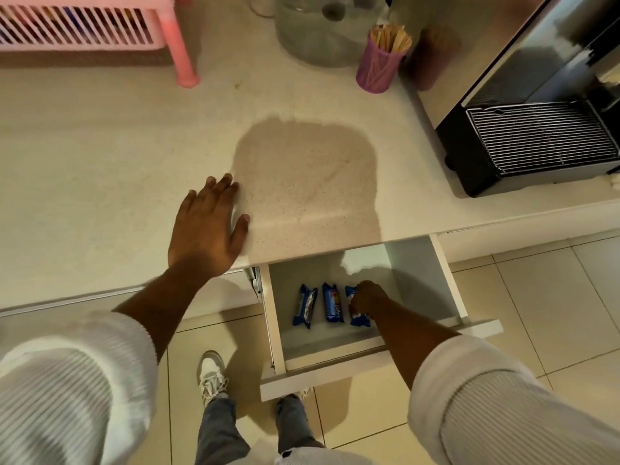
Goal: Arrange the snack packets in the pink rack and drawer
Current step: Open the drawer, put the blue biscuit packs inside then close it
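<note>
Pale speckled stone forms the surface, on which the left hand is laid flat with fingers spread, holding nothing. Below it, at lower centre of the frame, a smooth white drawer is pulled out; two glossy blue snack packets are lined up side by side inside, and a third packet is gripped by the right hand beside them. Drawer filling appears partly done. A slatted pink rack at upper left is seen holding colourful items, too blurred to be identified.
</note>
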A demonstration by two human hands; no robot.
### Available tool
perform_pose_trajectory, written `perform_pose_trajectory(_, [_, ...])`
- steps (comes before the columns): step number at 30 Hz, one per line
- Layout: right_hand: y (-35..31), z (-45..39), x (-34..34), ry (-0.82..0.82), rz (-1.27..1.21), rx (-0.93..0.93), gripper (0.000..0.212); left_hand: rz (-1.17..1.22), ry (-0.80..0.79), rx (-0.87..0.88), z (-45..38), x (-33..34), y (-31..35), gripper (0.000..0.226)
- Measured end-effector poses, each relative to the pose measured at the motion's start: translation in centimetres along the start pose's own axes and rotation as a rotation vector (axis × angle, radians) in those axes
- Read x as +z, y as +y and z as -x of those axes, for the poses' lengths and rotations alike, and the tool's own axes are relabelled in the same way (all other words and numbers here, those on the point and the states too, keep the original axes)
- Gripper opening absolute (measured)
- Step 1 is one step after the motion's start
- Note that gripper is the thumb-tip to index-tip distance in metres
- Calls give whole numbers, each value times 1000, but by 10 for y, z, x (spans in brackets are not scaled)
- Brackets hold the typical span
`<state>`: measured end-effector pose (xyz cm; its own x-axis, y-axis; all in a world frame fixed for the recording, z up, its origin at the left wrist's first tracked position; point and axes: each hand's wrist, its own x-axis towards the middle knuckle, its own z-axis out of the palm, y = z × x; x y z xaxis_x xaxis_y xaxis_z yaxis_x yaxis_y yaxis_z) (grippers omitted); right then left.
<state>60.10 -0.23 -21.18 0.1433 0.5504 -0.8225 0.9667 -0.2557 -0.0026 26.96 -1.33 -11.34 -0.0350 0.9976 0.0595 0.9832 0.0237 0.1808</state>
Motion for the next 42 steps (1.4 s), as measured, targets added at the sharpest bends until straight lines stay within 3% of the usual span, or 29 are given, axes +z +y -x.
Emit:
perform_pose_trajectory(5, [3,1,1,113,-43,-11,36,27,-2,8,0,-1,0,62])
perform_pose_trajectory(14, [-6,34,-6,287,-251,25,35,104,11,-20,2,-8,4,59])
perform_pose_trajectory(18, [-3,66,-4,367,-485,-54,40,95,-3,6,3,-7,2,61])
perform_pose_trajectory(23, [15,113,16,416,-671,-271,22,110,-47,19,10,-6,5,61])
perform_pose_trajectory(26, [38,140,22,355,-634,-407,23,224,-18,83,31,-9,23,49])
perform_pose_trajectory(29, [57,159,18,354,-564,-460,30,372,1,267,61,-14,57,22])
perform_pose_trajectory(33, [74,172,14,298,-400,-497,35,401,-121,492,97,-16,98,20])
perform_pose_trajectory(38, [77,177,17,312,-288,-550,33,451,-426,539,121,-10,125,39])
perform_pose_trajectory(42, [74,178,20,396,-302,-560,25,398,-542,570,128,-1,126,49])
